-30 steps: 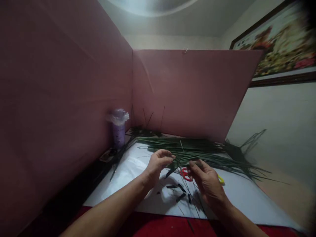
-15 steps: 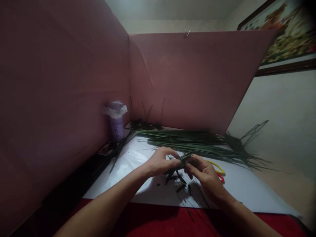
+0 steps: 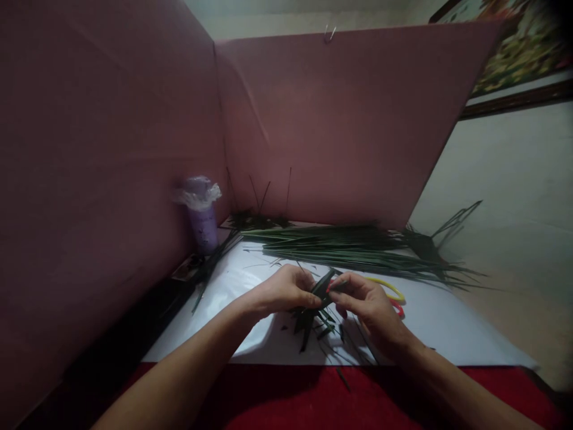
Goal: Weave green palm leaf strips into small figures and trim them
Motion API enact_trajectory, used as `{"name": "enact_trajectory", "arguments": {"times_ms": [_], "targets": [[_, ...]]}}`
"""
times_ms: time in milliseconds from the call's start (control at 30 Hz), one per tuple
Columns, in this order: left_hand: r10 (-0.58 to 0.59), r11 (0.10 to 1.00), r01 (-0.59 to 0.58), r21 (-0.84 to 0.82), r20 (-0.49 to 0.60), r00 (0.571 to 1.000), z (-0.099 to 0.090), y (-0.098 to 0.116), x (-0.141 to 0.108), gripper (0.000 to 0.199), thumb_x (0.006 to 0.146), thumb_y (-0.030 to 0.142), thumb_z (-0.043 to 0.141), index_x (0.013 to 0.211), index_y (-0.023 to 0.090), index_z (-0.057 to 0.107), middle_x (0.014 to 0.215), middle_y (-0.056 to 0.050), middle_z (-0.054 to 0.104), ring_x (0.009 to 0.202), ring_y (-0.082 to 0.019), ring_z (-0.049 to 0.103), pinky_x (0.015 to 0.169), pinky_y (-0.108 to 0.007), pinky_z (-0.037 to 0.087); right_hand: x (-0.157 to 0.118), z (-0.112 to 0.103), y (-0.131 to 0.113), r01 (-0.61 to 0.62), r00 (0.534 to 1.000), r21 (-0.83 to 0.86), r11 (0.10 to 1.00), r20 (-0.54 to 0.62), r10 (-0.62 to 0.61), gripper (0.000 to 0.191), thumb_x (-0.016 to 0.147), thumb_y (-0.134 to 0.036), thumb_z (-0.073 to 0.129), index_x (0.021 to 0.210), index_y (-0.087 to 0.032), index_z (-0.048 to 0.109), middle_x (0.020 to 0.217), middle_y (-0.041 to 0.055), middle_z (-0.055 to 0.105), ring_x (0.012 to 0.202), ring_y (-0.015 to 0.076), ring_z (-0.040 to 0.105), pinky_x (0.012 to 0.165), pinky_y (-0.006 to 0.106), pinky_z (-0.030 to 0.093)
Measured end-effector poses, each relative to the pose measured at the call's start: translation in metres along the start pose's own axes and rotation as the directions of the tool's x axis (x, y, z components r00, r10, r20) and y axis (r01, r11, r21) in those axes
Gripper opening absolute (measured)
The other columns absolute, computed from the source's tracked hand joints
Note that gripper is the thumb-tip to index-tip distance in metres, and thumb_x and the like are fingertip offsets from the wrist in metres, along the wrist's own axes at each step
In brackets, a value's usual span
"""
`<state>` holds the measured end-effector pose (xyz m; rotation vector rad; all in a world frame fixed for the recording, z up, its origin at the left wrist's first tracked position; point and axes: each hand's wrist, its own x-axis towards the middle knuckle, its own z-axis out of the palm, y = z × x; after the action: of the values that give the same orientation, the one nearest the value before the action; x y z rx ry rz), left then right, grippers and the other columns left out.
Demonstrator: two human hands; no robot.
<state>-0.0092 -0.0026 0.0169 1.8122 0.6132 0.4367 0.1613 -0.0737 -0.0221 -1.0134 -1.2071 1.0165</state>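
My left hand (image 3: 290, 289) is closed on a bundle of folded dark green leaf strips (image 3: 321, 288), thumb on the near side. From the right, my right hand (image 3: 364, 301) pinches the upper edge of the same leaf strips between thumb and forefinger. Loose strip ends hang below, over the white sheet. Leaf scraps (image 3: 324, 328) lie under the hands. Beyond my right hand, the yellow and red handles of scissors (image 3: 396, 292) show; something red, perhaps part of them, peeks out by my right fingertips.
Long green leaves (image 3: 340, 248) lie in a pile across the back of the white sheet (image 3: 456, 334). A purple cup (image 3: 203, 224) topped with clear plastic stands at the back left. Pink panels (image 3: 313, 125) rise behind and left. Red cloth (image 3: 277, 397) covers the near edge.
The leaf bundle has been turned in my hands, and its strips now point up more steeply. My right fingers have moved to its upper end. The view has tipped down slightly.
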Motion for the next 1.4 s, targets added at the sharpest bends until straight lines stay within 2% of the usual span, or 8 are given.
{"name": "enact_trajectory", "arguments": {"times_ms": [133, 367, 800, 900, 1000, 1067, 1233, 1400], "targets": [[0.075, 0.973, -0.079, 0.216, 0.026, 0.997, -0.005, 0.004, -0.003, 0.015, 0.062, 0.027, 0.065, 0.068, 0.013, 0.063, 0.061, 0.003, 0.053, 0.059, -0.009, 0.044, 0.054, -0.021, 0.032, 0.000, 0.000, -0.001, -0.016, 1.000, 0.017, 1.000, 0.016, 0.016, 0.014, 0.067, -0.026, 0.072, 0.073, -0.018, 0.061, 0.063, -0.0034, 0.054, 0.051, 0.0071, 0.042, 0.046, 0.021, 0.034], [-0.044, 0.997, 0.052, -0.064, 0.126, 0.991, -0.008, -0.002, -0.001, 0.021, 0.061, 0.031, 0.069, 0.068, 0.011, 0.064, 0.054, 0.004, 0.049, 0.048, -0.006, 0.036, 0.045, -0.020, 0.023, -0.003, 0.004, -0.005, -0.008, 1.000, 0.020, 1.000, 0.016, 0.007, 0.017, 0.066, -0.027, 0.073, 0.074, -0.018, 0.061, 0.062, -0.0031, 0.055, 0.051, 0.0075, 0.043, 0.047, 0.021, 0.035], [-0.092, 0.993, 0.094, -0.069, 0.028, 0.995, -0.011, -0.004, 0.001, 0.013, 0.057, 0.023, 0.065, 0.062, 0.012, 0.062, 0.052, 0.004, 0.051, 0.048, -0.008, 0.040, 0.049, -0.022, 0.028, 0.012, -0.020, -0.011, 0.107, 0.979, -0.256, 0.961, -0.140, -0.146, 0.021, 0.077, -0.036, 0.060, 0.069, -0.017, 0.056, 0.060, -0.0008, 0.056, 0.050, 0.0100, 0.043, 0.047, 0.023, 0.035], [-0.085, 0.993, 0.088, -0.084, 0.033, 0.996, -0.013, -0.003, 0.001, 0.012, 0.057, 0.023, 0.064, 0.062, 0.011, 0.063, 0.052, 0.003, 0.053, 0.049, -0.008, 0.042, 0.049, -0.022, 0.029, 0.014, -0.026, -0.008, 0.088, 0.971, -0.553, 0.829, -0.139, -0.196, 0.015, 0.080, -0.030, 0.055, 0.072, -0.018, 0.057, 0.064, 0.0006, 0.057, 0.057, 0.0135, 0.049, 0.054, 0.026, 0.039], [-0.083, 0.991, 0.085, -0.102, 0.025, 0.996, -0.015, -0.003, 0.001, 0.012, 0.058, 0.022, 0.064, 0.063, 0.011, 0.063, 0.054, 0.002, 0.054, 0.050, -0.009, 0.044, 0.051, -0.022, 0.031, 0.015, -0.029, -0.002, 0.165, 0.972, -0.844, 0.511, 0.051, -0.229, 0.012, 0.078, -0.018, 0.050, 0.079, -0.018, 0.062, 0.079, 0.0052, 0.063, 0.077, 0.0195, 0.053, 0.070, 0.031, 0.039], [-0.089, 0.990, 0.090, -0.112, 0.017, 0.996, -0.015, -0.003, 0.001, 0.014, 0.058, 0.023, 0.064, 0.064, 0.011, 0.063, 0.055, 0.001, 0.055, 0.051, -0.009, 0.046, 0.052, -0.022, 0.033, 0.015, -0.030, 0.003, 0.225, 0.969, -0.910, 0.349, 0.170, -0.181, 0.016, 0.076, -0.012, 0.048, 0.082, -0.018, 0.062, 0.084, 0.0062, 0.063, 0.082, 0.0202, 0.052, 0.073, 0.032, 0.037], [-0.062, 0.987, 0.062, -0.147, 0.005, 0.998, -0.017, -0.004, 0.000, 0.015, 0.059, 0.023, 0.065, 0.067, 0.011, 0.064, 0.057, 0.000, 0.057, 0.053, -0.010, 0.048, 0.054, -0.023, 0.036, 0.016, -0.031, 0.002, 0.277, 0.961, -0.940, 0.198, 0.271, -0.057, 0.017, 0.073, -0.010, 0.048, 0.081, -0.018, 0.061, 0.081, 0.0056, 0.062, 0.076, 0.0182, 0.051, 0.067, 0.027, 0.034], [-0.046, 0.959, 0.052, -0.278, 0.029, 0.999, -0.017, -0.004, 0.000, 0.018, 0.056, 0.025, 0.071, 0.062, 0.012, 0.061, 0.058, 0.000, 0.057, 0.052, -0.009, 0.049, 0.053, -0.023, 0.037, 0.010, -0.027, -0.010, 0.242, 0.970, -0.969, 0.047, 0.242, 0.007, 0.016, 0.068, -0.012, 0.052, 0.073, -0.023, 0.063, 0.071, 0.0034, 0.062, 0.066, 0.0182, 0.052, 0.056, 0.027, 0.025]]}}
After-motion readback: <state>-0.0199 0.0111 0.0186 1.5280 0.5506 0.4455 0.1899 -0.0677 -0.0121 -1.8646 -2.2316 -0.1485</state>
